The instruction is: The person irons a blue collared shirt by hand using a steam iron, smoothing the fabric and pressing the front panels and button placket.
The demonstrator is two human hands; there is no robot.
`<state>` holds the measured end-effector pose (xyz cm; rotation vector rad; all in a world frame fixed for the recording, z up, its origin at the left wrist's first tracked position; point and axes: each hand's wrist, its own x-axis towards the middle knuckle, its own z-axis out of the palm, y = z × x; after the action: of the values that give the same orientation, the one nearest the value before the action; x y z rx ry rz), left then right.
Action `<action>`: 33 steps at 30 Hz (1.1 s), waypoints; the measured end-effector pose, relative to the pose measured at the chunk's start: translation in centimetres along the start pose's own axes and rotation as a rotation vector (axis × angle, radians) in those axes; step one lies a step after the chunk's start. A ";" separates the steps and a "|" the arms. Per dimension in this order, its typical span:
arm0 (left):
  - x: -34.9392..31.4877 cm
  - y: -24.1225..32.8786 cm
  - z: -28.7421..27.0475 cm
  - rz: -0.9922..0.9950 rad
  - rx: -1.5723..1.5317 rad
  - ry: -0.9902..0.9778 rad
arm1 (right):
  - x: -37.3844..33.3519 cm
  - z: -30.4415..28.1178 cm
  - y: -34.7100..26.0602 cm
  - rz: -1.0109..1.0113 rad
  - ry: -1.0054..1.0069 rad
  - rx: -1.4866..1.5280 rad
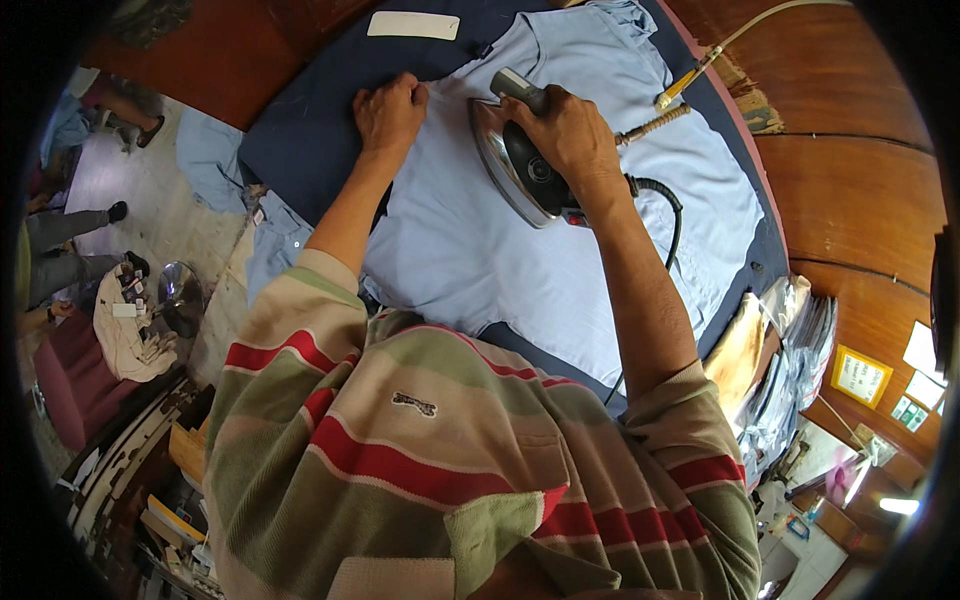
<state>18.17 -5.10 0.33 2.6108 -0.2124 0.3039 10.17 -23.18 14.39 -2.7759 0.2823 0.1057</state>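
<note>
A light blue shirt (450, 250) lies spread over the dark blue cloth of the ironing surface (310, 120). My right hand (575, 140) is wrapped round the handle of a clothes iron (525, 165), which stands on the shirt with its metal sole down. A black cord (675, 215) trails from the iron's rear. At the shirt's left edge, my left hand (390, 115) is closed with curled fingers and appears to pinch the fabric; its fingertips are partly hidden. Small creases show in the shirt near the iron.
A white tag (413, 25) lies on the far cloth. A wrapped cable (655, 123) reaches in from the right. Blue garments (210, 160) hang off the left side, and folded clothes in plastic (790, 350) are stacked at right. People's legs (75, 225) show at far left.
</note>
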 end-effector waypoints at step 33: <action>0.1 -0.9 -1.7 0.050 -0.139 -0.037 | 6.3 1.6 -1.8 -0.056 0.070 -0.004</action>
<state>18.17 -3.46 1.42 2.4779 -0.3010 0.2490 16.62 -22.10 12.81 -2.7932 0.2212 -0.0044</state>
